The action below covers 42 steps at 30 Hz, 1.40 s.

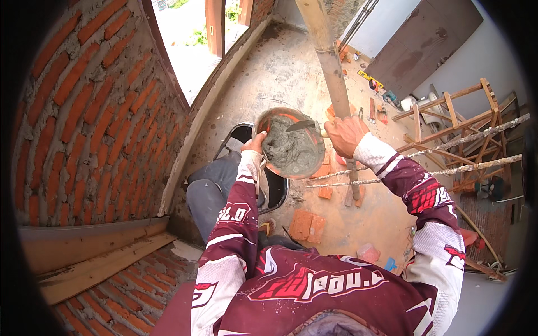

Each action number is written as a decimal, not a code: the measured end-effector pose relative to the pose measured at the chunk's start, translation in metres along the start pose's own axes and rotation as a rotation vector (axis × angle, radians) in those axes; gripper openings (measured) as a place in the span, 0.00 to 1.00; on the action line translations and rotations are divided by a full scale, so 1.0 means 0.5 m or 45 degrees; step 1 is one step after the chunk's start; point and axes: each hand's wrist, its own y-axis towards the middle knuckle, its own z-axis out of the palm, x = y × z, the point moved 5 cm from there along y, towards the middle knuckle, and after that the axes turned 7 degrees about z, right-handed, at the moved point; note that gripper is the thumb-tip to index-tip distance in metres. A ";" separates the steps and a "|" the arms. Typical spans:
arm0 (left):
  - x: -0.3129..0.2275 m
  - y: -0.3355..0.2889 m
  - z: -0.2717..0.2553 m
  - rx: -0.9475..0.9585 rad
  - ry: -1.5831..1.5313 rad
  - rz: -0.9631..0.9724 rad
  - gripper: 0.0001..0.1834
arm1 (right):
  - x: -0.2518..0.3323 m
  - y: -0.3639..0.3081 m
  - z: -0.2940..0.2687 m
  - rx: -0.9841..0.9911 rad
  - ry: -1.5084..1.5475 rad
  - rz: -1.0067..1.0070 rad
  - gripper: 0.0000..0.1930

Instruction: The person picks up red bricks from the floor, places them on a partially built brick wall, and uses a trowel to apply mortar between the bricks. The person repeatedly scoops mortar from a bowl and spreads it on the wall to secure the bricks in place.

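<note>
A round bucket [318,151] with wet grey mortar [286,150] inside is tilted in front of me. My left hand [254,142] is closed on its left rim, with the thumb over the edge. In my right hand [344,136] is the handle of a trowel [301,125], mostly hidden by the fingers. The trowel's dark blade reaches left over the bucket's right rim and lies against the mortar. Partly beneath the bucket stands a black tub [278,193].
An upright bamboo pole [332,70] stands just beyond my right hand. Two mortar-splashed rods [448,169] cross at right, near a wooden frame [448,109]. Bricks [306,225] lie on the floor. A brick wall [95,117] rises at left. A yellow spirit level [370,78] lies farther off.
</note>
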 end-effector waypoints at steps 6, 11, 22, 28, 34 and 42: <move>-0.056 -0.065 0.037 -0.152 0.157 0.229 0.21 | 0.011 0.125 0.023 0.160 -0.131 0.072 0.09; -0.092 -0.115 0.057 -0.122 0.253 0.197 0.19 | 0.091 0.174 0.084 0.159 -0.146 -0.140 0.10; -0.064 -0.101 0.056 -0.219 0.161 0.138 0.19 | 0.010 0.056 0.000 0.219 -0.166 -0.047 0.10; -0.049 -0.105 0.069 -0.206 -0.098 0.189 0.21 | 0.019 0.149 0.059 0.765 -0.305 -0.088 0.13; -0.061 -0.131 0.074 -0.234 -0.073 0.301 0.25 | -0.007 0.084 0.145 1.115 0.010 0.009 0.25; -0.039 -0.150 0.045 -0.124 -0.060 0.150 0.22 | 0.006 -0.001 0.170 1.229 0.392 -0.047 0.21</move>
